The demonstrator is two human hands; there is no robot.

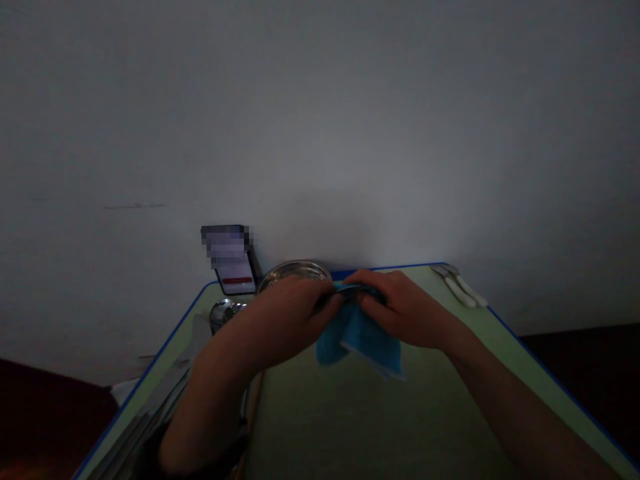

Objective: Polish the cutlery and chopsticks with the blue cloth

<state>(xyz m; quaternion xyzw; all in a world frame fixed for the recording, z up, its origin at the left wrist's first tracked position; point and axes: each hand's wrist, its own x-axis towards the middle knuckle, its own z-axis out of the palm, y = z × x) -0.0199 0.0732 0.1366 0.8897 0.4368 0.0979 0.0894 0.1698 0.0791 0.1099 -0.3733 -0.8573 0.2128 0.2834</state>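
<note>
Above the middle of the table, my left hand (305, 303) is closed on one end of a slim, shiny metal utensil (353, 289). Its exact kind is hidden by my fingers and the dim light. My right hand (395, 303) pinches a blue cloth (360, 340) around the utensil's other end, thumb and fingers pressed together. Loose corners of the cloth hang below both hands. Just behind my left hand is a round metal bowl (295, 268), partly covered by that hand.
A phone (235, 270) leans against the wall at the back left, with shiny metalware (223, 312) in front of it. Long, flat grey items (160, 397) lie along the left edge. Two utensils with pale handles (461, 288) rest at the back right of the green table (350, 427).
</note>
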